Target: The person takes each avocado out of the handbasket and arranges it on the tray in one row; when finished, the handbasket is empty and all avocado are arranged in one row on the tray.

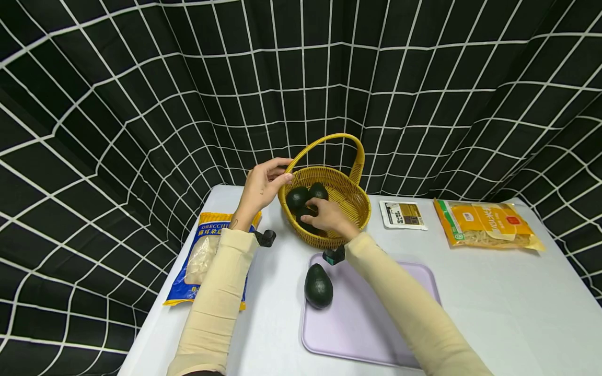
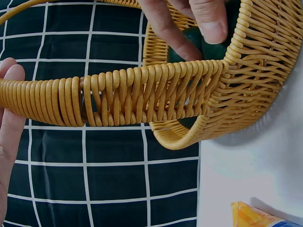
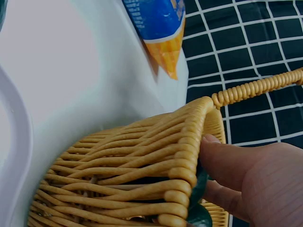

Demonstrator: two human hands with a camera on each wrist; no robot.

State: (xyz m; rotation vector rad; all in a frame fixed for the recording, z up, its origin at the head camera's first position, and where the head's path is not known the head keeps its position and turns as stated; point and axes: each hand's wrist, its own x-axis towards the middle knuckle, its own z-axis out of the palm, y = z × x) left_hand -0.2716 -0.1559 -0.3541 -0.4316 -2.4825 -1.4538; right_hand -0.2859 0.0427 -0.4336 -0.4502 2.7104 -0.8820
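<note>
A yellow woven basket (image 1: 357,206) with a tall arched handle (image 1: 358,164) stands at the back of the table. My left hand (image 1: 262,185) holds the handle's left side between thumb and fingers. Inside the basket, my right hand (image 1: 331,216) grips a dark green avocado (image 1: 310,228) by its near wall. Two more avocados lie behind it, one at the left (image 1: 297,198) and one farther back (image 1: 319,191). In the right wrist view the basket wall (image 3: 128,170) hides most of the fruit. Another avocado (image 1: 319,287) rests on the left part of a lilac tray (image 1: 362,329).
A blue and yellow pasta bag (image 1: 202,261) lies at the left, partly under my left forearm. Right of the basket are a small white packet (image 1: 403,215) and an orange noodle bag (image 1: 489,224). A black gridded curtain (image 1: 310,68) hangs behind the table.
</note>
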